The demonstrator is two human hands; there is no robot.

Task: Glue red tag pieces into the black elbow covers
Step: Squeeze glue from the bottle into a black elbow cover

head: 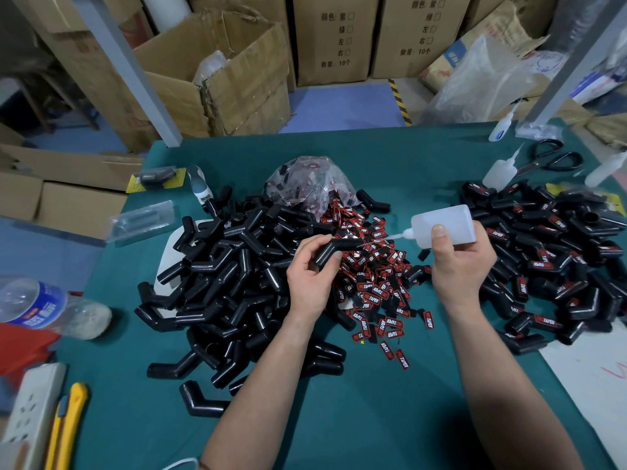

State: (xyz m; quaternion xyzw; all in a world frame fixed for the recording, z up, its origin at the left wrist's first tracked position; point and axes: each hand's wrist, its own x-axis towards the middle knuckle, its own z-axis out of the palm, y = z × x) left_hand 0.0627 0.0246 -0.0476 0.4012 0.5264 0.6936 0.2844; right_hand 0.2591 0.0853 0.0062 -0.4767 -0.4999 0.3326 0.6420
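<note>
My left hand (312, 273) grips one black elbow cover (336, 250) above the middle of the green table. My right hand (458, 262) holds a translucent glue bottle (444, 225) on its side, and its thin nozzle points left onto the cover. A heap of red tag pieces (376, 283) lies between and below my hands. It spills from a clear plastic bag (312, 181). To the left is a large pile of bare black covers (230, 276). On the right is a pile of covers with red tags on them (549, 259).
Spare glue bottles (498, 171) and black scissors (553, 157) lie at the back right. A water bottle (44, 307), a power strip (30, 412) and yellow utility knives (68, 425) sit at the left edge. Cardboard boxes (237, 72) stand behind the table.
</note>
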